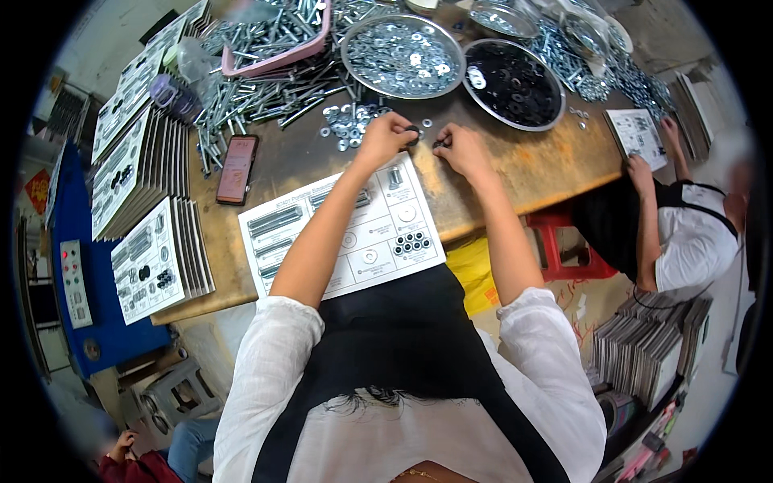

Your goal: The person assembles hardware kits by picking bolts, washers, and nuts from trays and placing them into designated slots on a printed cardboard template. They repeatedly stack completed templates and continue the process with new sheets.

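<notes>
Phone: one, left of the card.
Card: one, partly under the left forearm.
Left hand: I see fingertips pinching one dark disc, pointing rightward.
Gap: no long axis I can read.
Right hand: pinching one small dark piece, nearer the dish.
Dish: one; black washers beyond my counting.
</notes>
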Tool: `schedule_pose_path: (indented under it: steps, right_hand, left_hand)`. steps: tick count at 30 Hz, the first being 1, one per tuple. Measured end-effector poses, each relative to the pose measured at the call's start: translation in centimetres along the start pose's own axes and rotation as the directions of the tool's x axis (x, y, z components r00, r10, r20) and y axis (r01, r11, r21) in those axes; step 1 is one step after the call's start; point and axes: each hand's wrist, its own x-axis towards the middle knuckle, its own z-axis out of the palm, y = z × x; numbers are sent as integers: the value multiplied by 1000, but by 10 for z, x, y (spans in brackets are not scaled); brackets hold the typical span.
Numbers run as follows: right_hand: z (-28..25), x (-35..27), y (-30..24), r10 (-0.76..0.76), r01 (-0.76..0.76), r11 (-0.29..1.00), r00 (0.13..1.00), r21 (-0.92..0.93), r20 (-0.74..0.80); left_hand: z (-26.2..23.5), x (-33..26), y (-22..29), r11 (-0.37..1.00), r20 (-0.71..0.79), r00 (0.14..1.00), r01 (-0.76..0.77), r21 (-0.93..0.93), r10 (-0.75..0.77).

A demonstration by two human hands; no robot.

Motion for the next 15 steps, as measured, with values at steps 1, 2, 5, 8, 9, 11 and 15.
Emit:
schedule_pose_path:
  steps: [1,2,5,8,9,11,15]
  right_hand:
    - [0,-1,-4,44,-44,999,999,-8,31]
    - [-5,2,-8,82,-82,996,995,-20,50]
    - [-2,9,-5,124,-126,991,991,51,45]
    - [8,-6,-11,154,-183,895,983,406,104]
    - [16,-13,-14,19,-157,639,982,753,189]
    - [17,-34,-44,80,-186,373,983,909,168]
    - [28,-59,-69,195,-198,18,962,980,191]
  left_hand:
    - [-3,-4,-4,1000,-21,1000,-14,-4,14]
    - [-5,-7,-6,999,-44,998,-43,-9,42]
    - [-8,-26,1,987,-25,995,-96,-127,94]
    - [-12,-49,33,986,-1,999,-35,-164,36]
    - [-12,-51,29,963,0,997,-73,-258,75]
    - [-15,-61,38,960,-16,998,-63,-274,61]
    - [-18,-82,43,953,-47,996,-84,-291,73]
